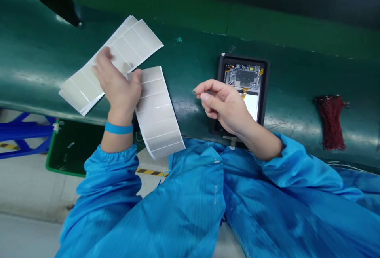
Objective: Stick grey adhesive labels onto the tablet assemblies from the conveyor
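The left hand (118, 88) hides the middle of the label sheets (135, 42), its fingertips blurred. The right hand (227, 107) covers the lower left corner of the tablet (246, 78); whatever it pinches is too small to tell.

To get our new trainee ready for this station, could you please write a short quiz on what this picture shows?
1. What does the left hand hold? A) sticker sheets B) a brush C) a cloth
2. True or false: the device on the green belt has its circuit board covered.
3. Fill in: the red bundle lies to the ___ of the right hand.

Key: 1 A; 2 false, the board is exposed; 3 right.
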`<state>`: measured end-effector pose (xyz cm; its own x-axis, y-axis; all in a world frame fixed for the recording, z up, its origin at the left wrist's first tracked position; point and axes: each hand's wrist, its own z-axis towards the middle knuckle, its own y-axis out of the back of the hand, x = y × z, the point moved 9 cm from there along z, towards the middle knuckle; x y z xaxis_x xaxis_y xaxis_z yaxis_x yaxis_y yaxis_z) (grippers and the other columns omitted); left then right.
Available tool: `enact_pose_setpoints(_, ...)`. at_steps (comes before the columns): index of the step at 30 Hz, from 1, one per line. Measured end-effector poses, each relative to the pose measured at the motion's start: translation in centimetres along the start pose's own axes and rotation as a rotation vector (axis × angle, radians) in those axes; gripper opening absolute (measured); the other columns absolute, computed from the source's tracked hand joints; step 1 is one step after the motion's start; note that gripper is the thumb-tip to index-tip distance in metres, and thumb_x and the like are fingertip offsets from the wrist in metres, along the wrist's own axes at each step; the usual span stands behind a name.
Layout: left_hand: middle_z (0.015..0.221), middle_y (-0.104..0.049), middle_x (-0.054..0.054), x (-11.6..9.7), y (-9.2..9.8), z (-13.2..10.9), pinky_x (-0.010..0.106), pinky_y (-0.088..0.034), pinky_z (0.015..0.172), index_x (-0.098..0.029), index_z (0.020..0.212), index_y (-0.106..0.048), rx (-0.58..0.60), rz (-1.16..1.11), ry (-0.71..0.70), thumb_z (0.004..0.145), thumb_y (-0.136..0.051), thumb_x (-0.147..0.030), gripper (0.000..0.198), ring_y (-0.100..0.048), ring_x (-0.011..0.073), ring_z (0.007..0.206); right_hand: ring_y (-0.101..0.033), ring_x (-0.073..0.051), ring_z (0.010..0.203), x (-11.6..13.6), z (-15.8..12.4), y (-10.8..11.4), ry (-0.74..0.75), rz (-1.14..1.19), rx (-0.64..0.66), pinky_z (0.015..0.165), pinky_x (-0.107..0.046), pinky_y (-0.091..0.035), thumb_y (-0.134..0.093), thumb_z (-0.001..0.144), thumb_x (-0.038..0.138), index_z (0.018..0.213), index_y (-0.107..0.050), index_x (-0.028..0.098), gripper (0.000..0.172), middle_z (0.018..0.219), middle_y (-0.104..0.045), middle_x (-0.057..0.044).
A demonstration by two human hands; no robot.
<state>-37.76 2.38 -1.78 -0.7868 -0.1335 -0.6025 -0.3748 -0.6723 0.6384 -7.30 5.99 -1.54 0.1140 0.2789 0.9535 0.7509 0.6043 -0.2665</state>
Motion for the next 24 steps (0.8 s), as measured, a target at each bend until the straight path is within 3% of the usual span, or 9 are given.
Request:
enact_pose_setpoints(2,0.137,-0.052,0.012,-4.1,0.8,-0.6,0.058,-0.033,0.11,-0.014,0.136,-0.057,-0.029,0.065,-0.205,0.079,-0.088,-0.071,0.086,-0.046,0.0327,0.133,-0.032,-0.007,0.058,-0.6,-0.3,-0.1,-0.052,0.048,0.003,0.044,-0.021,-0.023,-0.081,0.09,0.055,0.111,-0.071,0.023,0.039,0.078,-0.05,0.004)
enact_pose_setpoints(3,0.133,-0.054,0.012,-6.6,1.0,-1.6,0.057,-0.034,0.108,-0.016,0.131,-0.061,-0.006,0.044,-0.292,0.082,-0.085,-0.071,0.077,-0.048,0.0322,0.129,-0.031,-0.007,0.057,-0.8,-0.5,-0.2,-0.063,0.057,0.005,0.044,-0.021,-0.023,-0.081,0.09,0.054,0.113,-0.072,0.023,0.039,0.077,-0.049,0.004)
enact_pose_setpoints(6,0.098,-0.063,0.007,-13.2,-0.2,-5.3,0.049,-0.041,0.096,-0.022,0.105,-0.07,0.272,-0.136,-0.413,0.091,-0.08,-0.062,0.044,-0.056,0.0254,0.1,-0.031,-0.007,0.056,-1.1,-0.9,-0.5,-0.071,0.06,0.003,0.045,-0.021,-0.024,-0.08,0.093,0.053,0.116,-0.074,0.024,0.038,0.07,-0.045,0.006)
enact_pose_setpoints(8,0.084,-0.062,0.005,-15.5,-0.8,-7.0,0.048,-0.041,0.091,-0.025,0.097,-0.071,0.37,-0.184,-0.403,0.094,-0.077,-0.06,0.036,-0.056,0.0249,0.091,-0.032,-0.007,0.055,-1.1,-1.1,-0.7,-0.058,0.055,-0.001,0.045,-0.021,-0.026,-0.079,0.094,0.053,0.115,-0.075,0.023,0.037,0.069,-0.043,0.007)
enact_pose_setpoints(15,0.08,-0.064,0.007,-14.9,-0.8,-6.4,0.054,-0.043,0.094,-0.025,0.084,-0.072,0.374,-0.224,-0.292,0.1,-0.071,-0.041,0.023,-0.059,0.0269,0.091,-0.052,-0.007,0.072,0.7,-1.6,-1.0,0.091,-0.11,0.01,0.059,-0.022,-0.047,-0.074,0.098,0.046,0.118,-0.077,0.022,0.031,0.108,-0.065,-0.003)
enact_pose_setpoints(21,0.073,-0.063,0.002,-16.9,-0.3,-6.8,0.044,-0.045,0.078,-0.023,0.077,-0.066,0.364,-0.254,-0.305,0.083,-0.073,-0.022,0.009,-0.055,0.0205,0.074,-0.057,-0.009,0.079,0.7,-1.9,-1.3,0.085,-0.163,0.029,0.062,-0.023,-0.048,-0.066,0.101,0.033,0.117,-0.08,0.02,0.025,0.108,-0.067,-0.004)
enact_pose_setpoints(23,0.075,-0.062,0.001,-15.2,0.8,-6.9,0.039,-0.046,0.074,-0.022,0.079,-0.064,0.353,-0.304,-0.221,0.083,-0.069,-0.021,0.007,-0.056,0.0181,0.074,-0.058,-0.009,0.079,0.7,-2.1,-1.3,0.067,-0.153,0.043,0.059,-0.022,-0.046,-0.065,0.1,0.028,0.118,-0.08,0.02,0.025,0.11,-0.068,-0.005)
enact_pose_setpoints(24,0.077,-0.063,0.001,-13.4,1.9,-6.8,0.037,-0.047,0.074,-0.021,0.081,-0.064,0.326,-0.309,-0.156,0.083,-0.068,-0.021,0.005,-0.057,0.017,0.075,-0.057,-0.009,0.078,0.7,-2.3,-1.3,0.062,-0.145,0.049,0.058,-0.022,-0.044,-0.066,0.1,0.027,0.118,-0.081,0.02,0.024,0.11,-0.069,-0.005)
